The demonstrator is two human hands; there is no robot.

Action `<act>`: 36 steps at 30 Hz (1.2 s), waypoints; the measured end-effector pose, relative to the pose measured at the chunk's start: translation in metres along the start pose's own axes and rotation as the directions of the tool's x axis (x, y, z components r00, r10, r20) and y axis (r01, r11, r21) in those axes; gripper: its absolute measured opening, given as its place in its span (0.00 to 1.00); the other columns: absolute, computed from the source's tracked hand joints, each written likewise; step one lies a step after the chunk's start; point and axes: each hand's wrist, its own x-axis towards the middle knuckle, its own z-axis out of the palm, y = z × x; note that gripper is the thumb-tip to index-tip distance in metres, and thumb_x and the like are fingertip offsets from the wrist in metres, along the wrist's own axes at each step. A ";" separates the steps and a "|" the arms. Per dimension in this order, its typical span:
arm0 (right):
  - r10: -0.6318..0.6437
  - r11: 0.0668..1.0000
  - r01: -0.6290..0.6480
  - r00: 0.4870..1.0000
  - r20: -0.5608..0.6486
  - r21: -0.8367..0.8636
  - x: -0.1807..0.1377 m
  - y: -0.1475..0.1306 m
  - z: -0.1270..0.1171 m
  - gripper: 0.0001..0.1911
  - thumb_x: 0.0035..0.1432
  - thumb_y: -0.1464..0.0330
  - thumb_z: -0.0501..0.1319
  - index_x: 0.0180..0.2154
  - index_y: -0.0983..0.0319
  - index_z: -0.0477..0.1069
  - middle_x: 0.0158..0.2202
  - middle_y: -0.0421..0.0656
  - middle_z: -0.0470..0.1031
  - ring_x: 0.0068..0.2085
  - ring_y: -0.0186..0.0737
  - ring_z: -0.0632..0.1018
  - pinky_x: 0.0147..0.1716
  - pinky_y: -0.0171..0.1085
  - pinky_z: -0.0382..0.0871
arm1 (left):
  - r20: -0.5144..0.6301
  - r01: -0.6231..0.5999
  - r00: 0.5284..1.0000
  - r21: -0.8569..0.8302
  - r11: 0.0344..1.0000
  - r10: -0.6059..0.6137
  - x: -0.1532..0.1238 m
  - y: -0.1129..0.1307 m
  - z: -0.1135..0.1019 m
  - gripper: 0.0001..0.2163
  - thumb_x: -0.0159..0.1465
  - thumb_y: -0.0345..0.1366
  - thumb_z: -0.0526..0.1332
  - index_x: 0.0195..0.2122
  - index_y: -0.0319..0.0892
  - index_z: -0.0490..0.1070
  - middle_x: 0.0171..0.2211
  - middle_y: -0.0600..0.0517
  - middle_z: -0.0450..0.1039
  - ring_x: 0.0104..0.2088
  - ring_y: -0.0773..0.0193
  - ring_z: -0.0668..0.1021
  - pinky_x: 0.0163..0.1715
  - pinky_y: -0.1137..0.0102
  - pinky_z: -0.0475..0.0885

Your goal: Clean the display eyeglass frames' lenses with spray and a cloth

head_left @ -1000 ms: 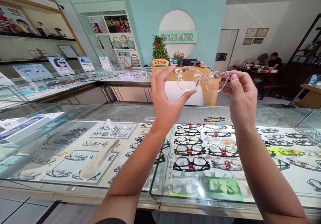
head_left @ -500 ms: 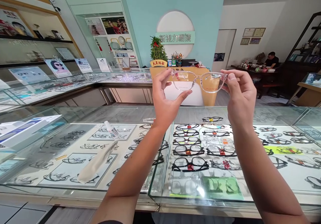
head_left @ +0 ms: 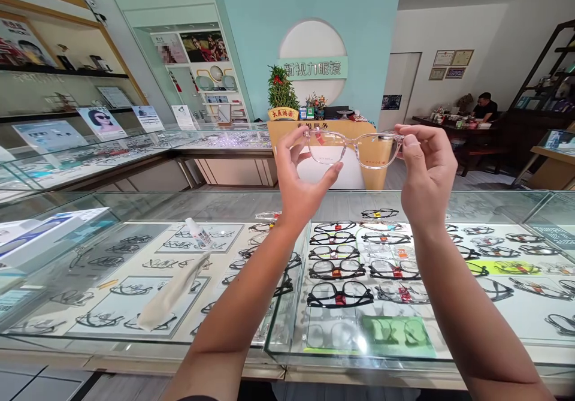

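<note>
Left hand: fingertips at one end of clear, transparent-rimmed eyeglasses | Right hand: pinching the other end | On the long, glass-topped surface I see: slim white bottle, limp beige cloth | Under its glass: rows of black-rimmed spectacles, many red-tagged | Far back, right: person in black

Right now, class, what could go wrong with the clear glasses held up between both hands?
If the left grip or right grip slips, the clear glasses might fall, perhaps striking the glass counter. The left thumb sits close to a lens, so it could smudge it.
</note>
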 end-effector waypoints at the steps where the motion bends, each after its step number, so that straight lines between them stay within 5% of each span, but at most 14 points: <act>1: 0.005 1.000 -0.005 1.000 0.001 0.017 0.000 0.002 0.001 0.11 0.75 0.56 0.58 0.49 0.53 0.74 0.53 0.47 0.81 0.55 0.47 0.83 0.52 0.48 0.80 | -0.022 -0.025 0.999 0.028 0.999 0.025 0.000 0.002 0.000 0.38 0.62 0.61 0.72 0.67 0.57 0.60 0.68 0.43 0.64 0.66 0.45 0.76 0.56 0.55 0.75; 9: 0.094 0.991 -0.097 0.995 0.040 0.092 0.003 0.012 0.003 0.11 0.75 0.56 0.57 0.48 0.53 0.74 0.55 0.48 0.80 0.58 0.48 0.82 0.53 0.48 0.79 | -0.057 -0.102 0.992 0.197 0.975 0.115 -0.002 0.010 -0.001 0.39 0.62 0.61 0.71 0.68 0.54 0.60 0.66 0.41 0.65 0.65 0.44 0.74 0.53 0.54 0.76; 25: 0.049 0.999 -0.049 0.998 0.029 -0.007 -0.003 0.000 0.002 0.09 0.72 0.56 0.62 0.45 0.53 0.75 0.49 0.45 0.82 0.52 0.46 0.83 0.51 0.46 0.77 | 0.080 0.095 0.993 -0.053 0.994 -0.091 0.000 -0.019 0.000 0.37 0.61 0.65 0.70 0.65 0.57 0.58 0.68 0.43 0.66 0.64 0.48 0.78 0.55 0.58 0.75; 36: 0.097 0.957 -0.131 0.985 0.141 0.259 0.000 0.003 0.004 0.09 0.70 0.58 0.62 0.42 0.54 0.77 0.43 0.43 0.81 0.46 0.43 0.83 0.50 0.45 0.78 | 0.138 0.173 0.979 -0.153 0.973 -0.153 -0.001 -0.025 0.001 0.37 0.61 0.64 0.71 0.65 0.57 0.60 0.68 0.44 0.68 0.65 0.49 0.78 0.50 0.63 0.76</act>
